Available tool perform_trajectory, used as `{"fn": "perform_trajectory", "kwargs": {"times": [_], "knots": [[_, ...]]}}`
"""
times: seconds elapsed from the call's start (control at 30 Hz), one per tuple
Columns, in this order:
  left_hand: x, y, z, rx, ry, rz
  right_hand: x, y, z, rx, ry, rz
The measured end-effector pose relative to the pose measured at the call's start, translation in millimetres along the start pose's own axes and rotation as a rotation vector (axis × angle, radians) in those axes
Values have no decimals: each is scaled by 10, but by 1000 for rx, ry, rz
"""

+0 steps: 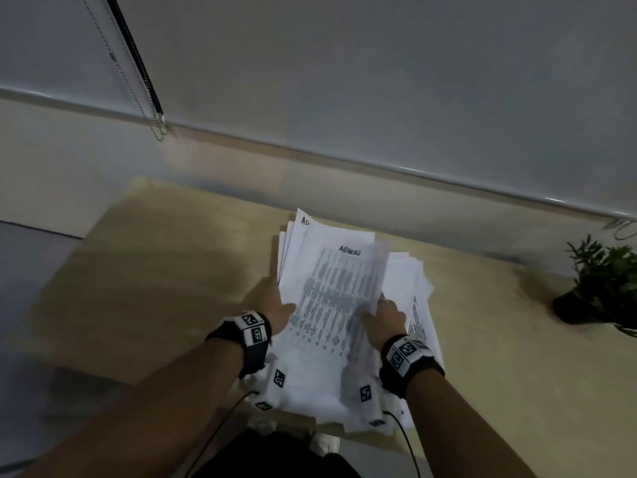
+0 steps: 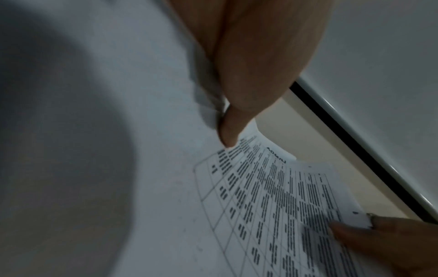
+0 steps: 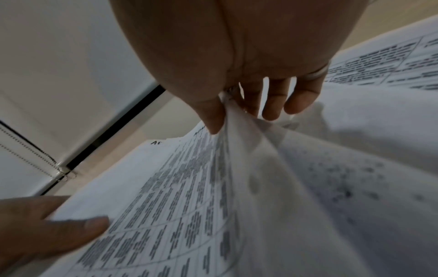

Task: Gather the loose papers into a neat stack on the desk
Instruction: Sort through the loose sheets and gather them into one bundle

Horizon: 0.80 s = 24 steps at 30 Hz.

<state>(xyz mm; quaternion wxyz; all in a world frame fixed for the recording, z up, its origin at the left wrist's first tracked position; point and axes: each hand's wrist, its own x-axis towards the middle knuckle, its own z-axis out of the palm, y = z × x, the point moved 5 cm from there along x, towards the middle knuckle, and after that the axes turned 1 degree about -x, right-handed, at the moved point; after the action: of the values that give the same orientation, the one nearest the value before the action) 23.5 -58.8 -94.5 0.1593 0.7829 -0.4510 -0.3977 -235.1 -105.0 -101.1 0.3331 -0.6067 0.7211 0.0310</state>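
**Papers part-gathered, both hands on the top sheet**

We find the papers [image 1: 344, 305] lying in a loose, fanned heap on the bench [image 1: 155, 270], toward its near edge and right of centre. Corners stick out at the far left and along the right side, so the edges are not yet square.

The left hand [image 1: 272, 305] holds the left edge of the heap: the thumb lies on top of the printed table and, in the left wrist view, the fingers [image 2: 260, 65] pass beneath the sheets. We judge this grip serves to anchor the bundle while the other side is worked.

The right hand [image 1: 386, 319] pinches the right edge of the top sheet between thumb and fingers [image 3: 272, 105] — the paper is drawn up into a ridge at the pinch, which the right wrist view shows plainly. More printed sheets lie flat beyond it to the right, outside either grip.

A potted plant [image 1: 599, 288] stands well apart at the right end of the bench; a window blind [image 1: 344, 81] hangs behind.

In our judgement the gathering is under way but unfinished — the right-hand strays must be drawn in and the edges tapped level. The pinch risks creasing the top sheet.
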Motion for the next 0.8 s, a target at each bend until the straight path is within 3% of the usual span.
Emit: {"fn": "perform_trajectory", "kwargs": {"times": [0.07,0.17,0.23,0.3,0.37,0.5,0.6,0.8], "knots": [[-3,-23,-69,-46,40,37,-31,12,-50,51,33,35],[-130,6,-327,-297,63,142,-138,35,-276,301,114,34],[-263,94,-562,-448,84,224,-221,-57,-460,619,100,-45],[-371,220,-776,-636,16,283,-354,-267,-660,958,7,-130],[-460,416,-947,-716,-41,355,-515,-526,-955,1141,3,-257],[-574,875,-1287,-651,72,499,-958,-902,-1635,1203,301,-520],[-578,999,-1349,-615,160,557,-1177,-999,-1807,1151,387,-713],[-532,861,-1075,-560,195,536,-923,-815,-1471,978,407,-556]]}}
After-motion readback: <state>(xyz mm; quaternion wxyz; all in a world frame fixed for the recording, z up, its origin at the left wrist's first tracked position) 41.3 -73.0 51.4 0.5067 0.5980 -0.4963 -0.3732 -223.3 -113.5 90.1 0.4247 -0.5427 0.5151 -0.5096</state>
